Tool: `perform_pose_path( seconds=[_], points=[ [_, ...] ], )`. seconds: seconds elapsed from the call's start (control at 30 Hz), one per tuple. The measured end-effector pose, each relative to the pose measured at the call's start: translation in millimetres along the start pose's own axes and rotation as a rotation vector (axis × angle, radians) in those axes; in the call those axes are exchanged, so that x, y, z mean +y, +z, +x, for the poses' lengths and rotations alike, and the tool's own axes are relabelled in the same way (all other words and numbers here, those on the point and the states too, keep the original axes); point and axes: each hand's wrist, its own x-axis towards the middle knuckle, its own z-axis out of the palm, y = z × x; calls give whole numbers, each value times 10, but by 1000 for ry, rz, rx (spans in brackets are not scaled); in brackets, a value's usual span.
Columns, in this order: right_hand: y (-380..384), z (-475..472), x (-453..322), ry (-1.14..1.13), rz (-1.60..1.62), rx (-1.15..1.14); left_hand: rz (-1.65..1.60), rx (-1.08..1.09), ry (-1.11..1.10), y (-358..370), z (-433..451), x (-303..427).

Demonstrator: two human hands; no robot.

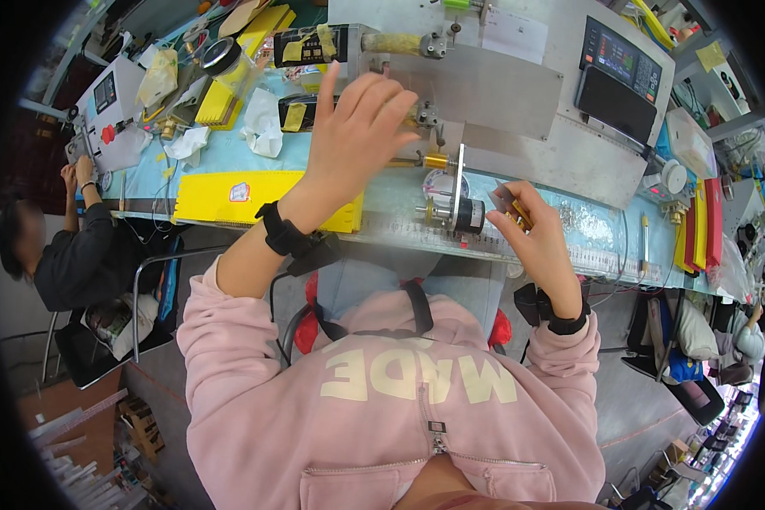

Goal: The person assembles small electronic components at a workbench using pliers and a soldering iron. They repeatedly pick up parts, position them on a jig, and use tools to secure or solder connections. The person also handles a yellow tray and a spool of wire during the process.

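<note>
My left hand (360, 131) is raised over the bench with its fingers spread and nothing visible in it. Below and behind it are the brass-coloured spindle (437, 160) and an upright metal bracket (460, 172). A black cylindrical motor (470, 215) is fixed to this bracket near the bench edge. Just right of the motor, my right hand (534, 223) pinches a small grey flat blade-like piece (501, 195); yellow shows between its fingers. Two dark spools or boxes with yellow tape lie beyond my left hand, the upper one (311, 46) plainer to see.
A yellow ridged tray (261, 197) lies left along the edge. A steel ruler (602, 256) runs along the front. A phone (617, 102) leans on the control panel (621, 54). Crumpled tissue (263, 124) and a lidded jar (229, 64) stand left. Another person (80, 248) sits at far left.
</note>
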Motion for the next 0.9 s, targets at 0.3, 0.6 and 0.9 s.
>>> perform_pose_path(
  seconds=[0.3, 0.6, 0.9],
  points=[
    [28, -1, 74, 41, -46, 21, -134, 33, -90, 2, 106, 60],
    [167, 399, 65, -234, -257, 195, -811, -382, -861, -83, -131, 372],
    [328, 740, 74, -447, -396, 261, -1260, -336, -1108, 444, -299, 354]
  ],
)
